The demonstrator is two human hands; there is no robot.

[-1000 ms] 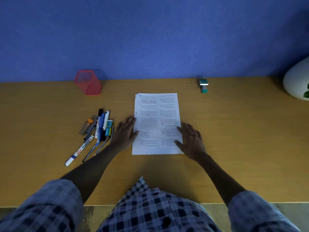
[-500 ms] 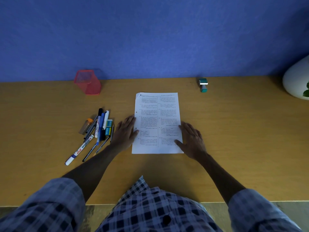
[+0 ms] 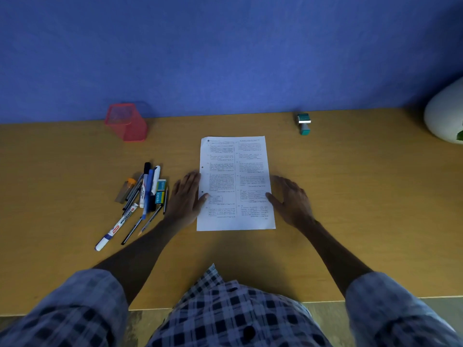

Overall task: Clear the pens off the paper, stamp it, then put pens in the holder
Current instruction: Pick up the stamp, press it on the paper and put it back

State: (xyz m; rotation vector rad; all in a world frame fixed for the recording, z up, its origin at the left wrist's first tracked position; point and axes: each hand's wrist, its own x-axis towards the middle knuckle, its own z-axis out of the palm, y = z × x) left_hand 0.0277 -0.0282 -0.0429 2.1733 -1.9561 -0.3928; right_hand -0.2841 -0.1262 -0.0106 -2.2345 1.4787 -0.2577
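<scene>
A printed white paper (image 3: 235,181) lies flat on the wooden desk, with nothing on top of it. My left hand (image 3: 186,199) rests flat at its left edge, fingers spread, thumb on the sheet. My right hand (image 3: 290,199) lies flat at the right edge, thumb touching the paper. A heap of pens and markers (image 3: 142,196) sits on the desk left of my left hand, including a white whiteboard marker (image 3: 116,227). The pink mesh holder (image 3: 126,122) stands at the back left, with nothing visible inside. A teal stamp (image 3: 304,123) stands at the back right.
The blue wall rises right behind the desk (image 3: 363,196). A white rounded vase (image 3: 446,113) with a bit of green leaf stands at the far right edge. Two small teal and yellow boxes (image 3: 160,191) lie among the pens. The desk's front edge runs just before my checked shirt.
Nothing has visibly moved; both hands stay flat at the sides of the paper.
</scene>
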